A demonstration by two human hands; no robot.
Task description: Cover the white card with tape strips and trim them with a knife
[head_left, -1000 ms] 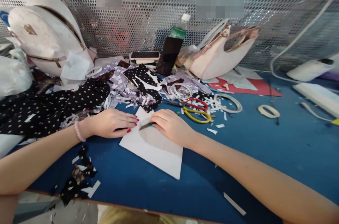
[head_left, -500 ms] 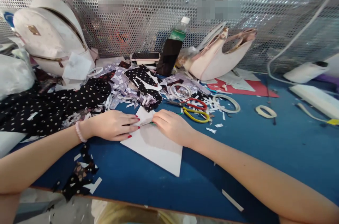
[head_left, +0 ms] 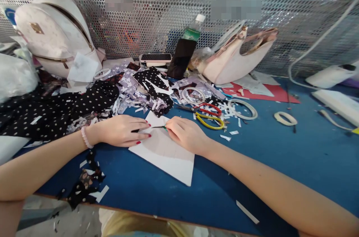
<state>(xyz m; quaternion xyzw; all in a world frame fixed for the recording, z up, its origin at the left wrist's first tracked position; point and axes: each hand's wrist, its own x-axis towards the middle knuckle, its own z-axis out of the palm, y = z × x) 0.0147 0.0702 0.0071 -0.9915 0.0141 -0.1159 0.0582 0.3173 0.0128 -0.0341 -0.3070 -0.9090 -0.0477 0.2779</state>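
My right hand [head_left: 186, 134] is closed around a slim tool [head_left: 159, 127] with a dark pointed tip and a bit of green near the fingers; whether it is tweezers or a blade I cannot tell. Its tip points left, over a white board or stiff sheet [head_left: 168, 160] lying on the blue table. From the other side, my left hand [head_left: 126, 130] rests flat at the sheet's left edge, fingers stretched out. A small dark patch shows between those fingers, too little to name. Just beyond my right hand lie scissors [head_left: 209, 115] with one red and one yellow handle.
Polka-dot fabric [head_left: 56, 108] and many scraps cover the left and back. White tape rolls [head_left: 285, 118] lie to the right. A white backpack [head_left: 53, 39], a bottle in a dark sleeve [head_left: 182, 55] and a white handbag [head_left: 232, 63] stand along the perforated metal panel.
My right hand has shifted slightly right, away from my left fingers. The tool's dark tip now shows between the hands. The view has also moved a little.
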